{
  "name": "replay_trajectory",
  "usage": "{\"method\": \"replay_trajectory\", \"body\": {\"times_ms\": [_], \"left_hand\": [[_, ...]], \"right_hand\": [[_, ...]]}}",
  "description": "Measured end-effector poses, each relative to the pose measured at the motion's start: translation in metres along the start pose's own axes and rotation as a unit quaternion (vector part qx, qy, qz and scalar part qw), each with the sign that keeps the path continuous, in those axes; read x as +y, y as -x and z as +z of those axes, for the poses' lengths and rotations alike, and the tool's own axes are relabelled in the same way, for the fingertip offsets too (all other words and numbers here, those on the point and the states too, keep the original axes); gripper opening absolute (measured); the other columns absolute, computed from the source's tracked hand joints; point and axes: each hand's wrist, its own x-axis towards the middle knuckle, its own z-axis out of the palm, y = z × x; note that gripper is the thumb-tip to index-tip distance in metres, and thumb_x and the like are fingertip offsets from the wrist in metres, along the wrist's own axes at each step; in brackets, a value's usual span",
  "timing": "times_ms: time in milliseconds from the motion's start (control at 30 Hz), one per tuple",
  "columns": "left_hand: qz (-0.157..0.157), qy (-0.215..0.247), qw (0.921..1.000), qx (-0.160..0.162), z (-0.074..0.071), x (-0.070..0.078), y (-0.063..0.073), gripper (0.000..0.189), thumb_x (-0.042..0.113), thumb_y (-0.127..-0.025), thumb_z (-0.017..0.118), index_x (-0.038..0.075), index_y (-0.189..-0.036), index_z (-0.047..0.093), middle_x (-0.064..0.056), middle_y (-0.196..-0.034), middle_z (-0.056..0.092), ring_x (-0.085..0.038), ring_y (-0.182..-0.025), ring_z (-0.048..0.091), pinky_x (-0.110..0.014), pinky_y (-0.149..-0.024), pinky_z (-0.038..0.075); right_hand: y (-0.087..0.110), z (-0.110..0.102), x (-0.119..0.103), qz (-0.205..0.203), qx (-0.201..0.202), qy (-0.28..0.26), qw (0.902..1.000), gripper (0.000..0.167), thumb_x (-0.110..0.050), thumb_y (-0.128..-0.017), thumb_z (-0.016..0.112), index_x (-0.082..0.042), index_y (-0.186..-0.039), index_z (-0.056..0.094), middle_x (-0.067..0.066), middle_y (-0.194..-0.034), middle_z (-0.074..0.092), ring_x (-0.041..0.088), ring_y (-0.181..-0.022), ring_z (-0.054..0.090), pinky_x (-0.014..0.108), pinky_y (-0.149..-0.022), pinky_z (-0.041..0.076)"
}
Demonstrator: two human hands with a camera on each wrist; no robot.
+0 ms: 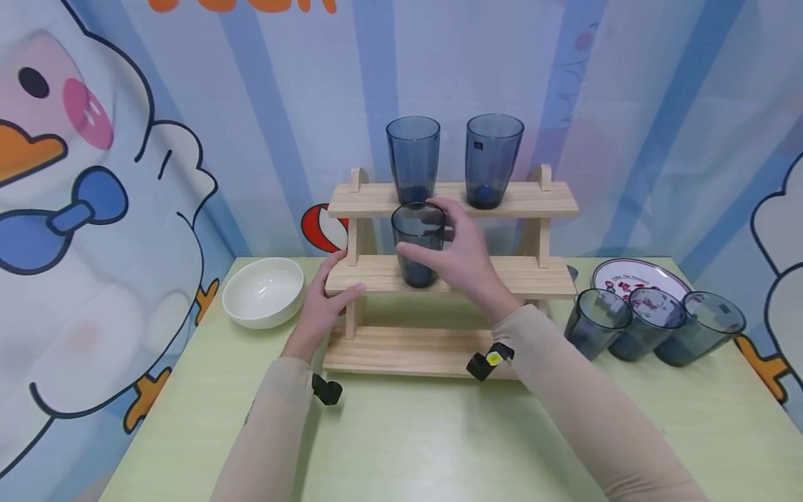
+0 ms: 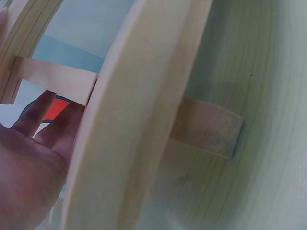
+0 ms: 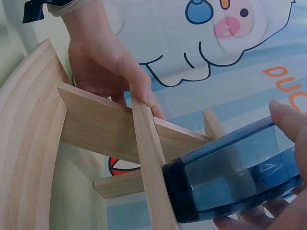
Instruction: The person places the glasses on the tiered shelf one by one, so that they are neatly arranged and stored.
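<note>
While a white bowl (image 1: 276,317) stands left of the rack (image 1: 408,352), the left hand (image 1: 320,303) grips the middle shelf (image 1: 533,279) at its left end, thumb in front and fingers behind. The held glass (image 1: 414,229) is upright at that shelf, base near the front edge; whether its full weight rests there cannot be told. The right hand (image 1: 467,258) curls round it, thumb and fingers parted by the glass's width. Right of the rack, three glasses (image 1: 652,331) crowd a plate (image 1: 615,272). Assessed risks: letting go with the base overhanging could tip the glass off; lifting carelessly could strike its rim against the top shelf (image 1: 366,203).
</note>
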Motion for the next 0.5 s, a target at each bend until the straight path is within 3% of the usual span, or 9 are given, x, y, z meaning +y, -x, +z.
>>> {"method": "replay_trajectory", "body": {"times_ms": [500], "left_hand": [[0.01,0.007,0.9999,0.003,-0.0006,-0.0041,-0.002,0.071,0.026,-0.098,0.077,0.044,-0.157,0.041,-0.009,-0.158,0.044,-0.034,-0.13,0.055,-0.056,-0.106,0.05]], "right_hand": [[0.0018,0.0067,-0.0044,0.017,0.018,0.023,0.9994,0.091,-0.051,-0.08,0.09,-0.026,-0.155,0.046,0.002,-0.151,0.051,0.032,-0.127,0.057,0.051,-0.098,0.054]]}}
